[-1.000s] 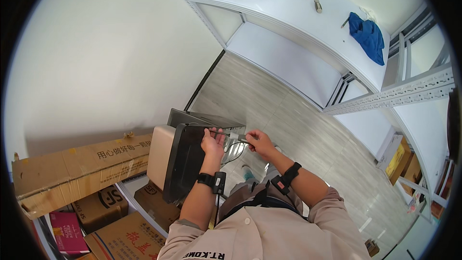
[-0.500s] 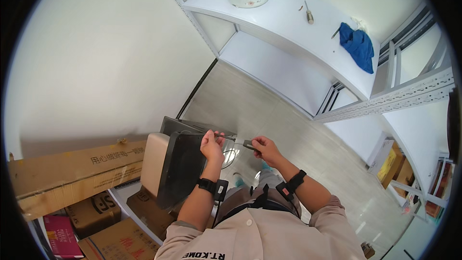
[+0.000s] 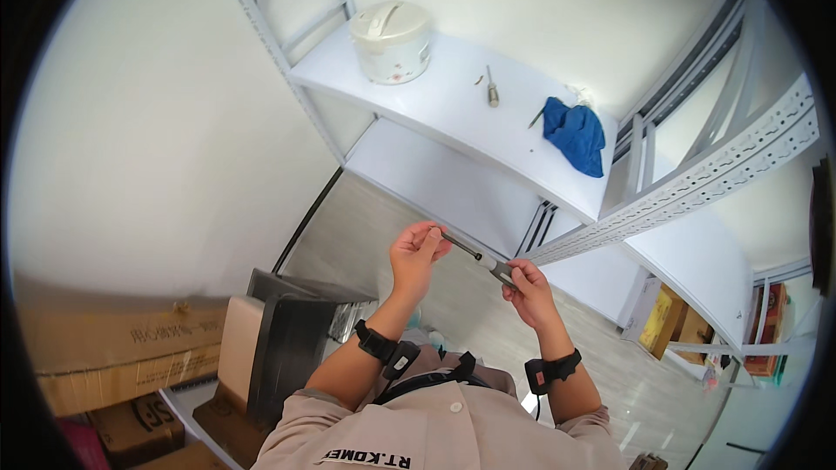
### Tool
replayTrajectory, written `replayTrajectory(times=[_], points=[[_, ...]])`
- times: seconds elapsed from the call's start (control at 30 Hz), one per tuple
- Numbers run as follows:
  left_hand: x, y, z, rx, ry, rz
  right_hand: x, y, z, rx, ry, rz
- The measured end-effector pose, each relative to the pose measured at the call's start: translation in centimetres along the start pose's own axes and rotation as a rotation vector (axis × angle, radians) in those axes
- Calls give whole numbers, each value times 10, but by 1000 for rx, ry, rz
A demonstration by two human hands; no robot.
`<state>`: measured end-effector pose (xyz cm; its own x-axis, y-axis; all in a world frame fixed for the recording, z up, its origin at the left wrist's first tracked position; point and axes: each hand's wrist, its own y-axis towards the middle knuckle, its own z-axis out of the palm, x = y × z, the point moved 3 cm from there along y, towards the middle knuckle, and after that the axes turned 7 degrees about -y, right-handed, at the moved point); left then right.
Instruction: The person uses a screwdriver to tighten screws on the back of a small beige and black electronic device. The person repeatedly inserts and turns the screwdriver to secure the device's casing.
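Between my two hands is a screwdriver (image 3: 495,267) with a dark thin shaft, a pale section by the handle and a grey handle. My right hand (image 3: 529,292) is closed round the handle end. With pinched fingers my left hand (image 3: 416,252) grips the far end of the shaft, so its tip is hidden. The tool slants down from left to right in front of my body. Whether the shaft is fixed in the handle or only touching it is too small to tell.
Ahead stands a white metal shelf (image 3: 453,135) bearing a pale rice cooker (image 3: 392,50), another screwdriver (image 3: 493,94) and a blue cloth (image 3: 575,135). A black bin-like object (image 3: 287,344) and cardboard boxes (image 3: 131,352) are at left. More boxes (image 3: 666,318) sit on the right shelving.
Both hands have moved up and forward, the right one also to the right, still with the screwdriver between them. The view has shifted, showing more of the shelf and rice cooker.
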<state>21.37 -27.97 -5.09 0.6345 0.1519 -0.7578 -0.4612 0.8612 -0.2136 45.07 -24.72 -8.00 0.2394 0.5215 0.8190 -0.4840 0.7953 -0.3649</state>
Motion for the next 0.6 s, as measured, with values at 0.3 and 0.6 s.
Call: replayTrajectory(times=[0.3, 0.6], points=[[16, 82, 43, 58, 117, -136, 34, 9, -31, -201, -45, -131], [54, 208, 94, 321, 1092, 378, 78, 13, -48, -439, 43, -274]])
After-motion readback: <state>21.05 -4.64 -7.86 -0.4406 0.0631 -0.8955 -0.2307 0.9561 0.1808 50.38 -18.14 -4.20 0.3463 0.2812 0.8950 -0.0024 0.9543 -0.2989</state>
